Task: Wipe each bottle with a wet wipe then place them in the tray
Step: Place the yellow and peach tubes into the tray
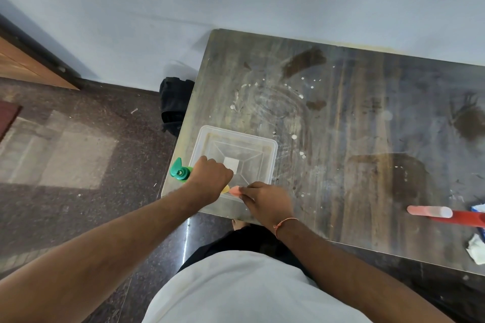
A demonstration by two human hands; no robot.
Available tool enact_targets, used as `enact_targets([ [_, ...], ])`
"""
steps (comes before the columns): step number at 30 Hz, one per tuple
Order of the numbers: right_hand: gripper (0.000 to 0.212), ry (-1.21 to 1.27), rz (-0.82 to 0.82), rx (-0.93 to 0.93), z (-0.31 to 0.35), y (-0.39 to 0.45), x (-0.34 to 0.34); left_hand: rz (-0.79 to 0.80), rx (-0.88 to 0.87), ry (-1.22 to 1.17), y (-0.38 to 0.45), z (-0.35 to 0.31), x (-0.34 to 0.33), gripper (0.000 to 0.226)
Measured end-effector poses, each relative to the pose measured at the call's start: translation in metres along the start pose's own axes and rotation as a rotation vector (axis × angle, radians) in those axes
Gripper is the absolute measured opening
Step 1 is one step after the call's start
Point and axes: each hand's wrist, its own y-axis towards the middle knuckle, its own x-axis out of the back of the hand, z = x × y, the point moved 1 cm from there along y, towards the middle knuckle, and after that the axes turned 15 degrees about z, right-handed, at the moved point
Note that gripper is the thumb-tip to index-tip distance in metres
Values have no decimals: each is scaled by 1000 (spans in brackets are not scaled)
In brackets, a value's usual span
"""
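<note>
Head view, looking down: a person stands at the near left corner of a worn wooden table (354,139), both hands working over a clear plastic tray (271,155) at lower centre of the frame. The left hand (210,178) is curled round a bottle (181,172) with a green flip cap, held tilted over the tray's left rim with the cap pointing toward the left edge of the frame; the hand hides most of the bottle's body. The right hand (265,198), just right of the left, pinches a pale pink piece (235,190), likely the wet wipe, against the bottle's lower end. A thin orange thread (284,223) circles the right wrist. Far right of the frame, well apart from the tray, a red-and-white bottle (446,214) lies on its side, with crumpled white paper (476,248) just below it. A black bag (174,102) sits on the floor beside the table's left edge.
</note>
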Motion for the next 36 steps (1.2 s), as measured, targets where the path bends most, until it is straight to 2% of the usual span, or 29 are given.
enact_targets([
  [8, 36, 20, 24, -40, 0, -2, 0, -2, -6, 20, -3, -1, 3, 33],
  [18, 44, 59, 40, -71, 0, -8, 6, -9, -54, -45, -5, 0, 10, 61],
  [22, 51, 96, 27, -87, -9, -19, 10, -78, -111, -125, -7, -6, 19, 69],
  [26, 53, 150, -62, -146, -26, -37, 19, -146, -176, -200, -7, -24, 42, 76],
  [32, 46, 227, -226, -277, -72, -82, 31, -238, -280, -294, -1, -70, 83, 49],
  [36, 48, 219, -304, -369, -116, -118, 36, -273, -329, -351, 8, -110, 112, 44],
])
